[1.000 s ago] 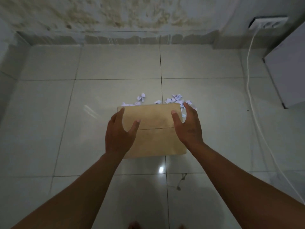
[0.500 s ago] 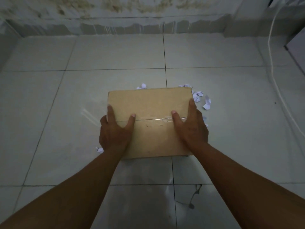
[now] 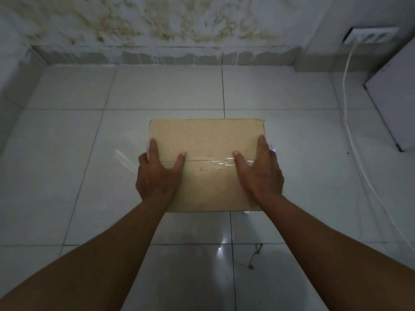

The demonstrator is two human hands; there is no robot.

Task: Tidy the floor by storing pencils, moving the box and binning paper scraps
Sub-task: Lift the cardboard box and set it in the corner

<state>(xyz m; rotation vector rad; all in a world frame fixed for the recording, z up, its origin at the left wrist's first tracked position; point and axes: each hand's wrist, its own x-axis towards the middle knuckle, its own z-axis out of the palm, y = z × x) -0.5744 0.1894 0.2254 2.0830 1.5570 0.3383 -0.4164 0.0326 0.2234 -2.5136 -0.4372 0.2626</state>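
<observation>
A brown cardboard box (image 3: 208, 140), taped shut along its top seam, fills the middle of the head view over the white tiled floor. My left hand (image 3: 157, 173) grips its left side, thumb on the lid and fingers down the side wall. On the right side my right hand (image 3: 260, 173) holds it the same way. Paper scraps are almost all hidden beneath the box; one white bit (image 3: 273, 147) peeks out past my right fingers and another (image 3: 246, 212) shows at the box's near right corner. No pencils are visible.
A stained wall (image 3: 179, 25) closes the far side. On the right, a white cable (image 3: 350, 122) runs from a wall socket (image 3: 370, 38) across the floor beside a white cabinet (image 3: 395, 104). A thin dark string (image 3: 254, 257) lies on the near tiles.
Both hands went from hovering over the box to gripping its sides. The box now looks larger and nearer, and it covers the scraps that showed beyond and beside it.
</observation>
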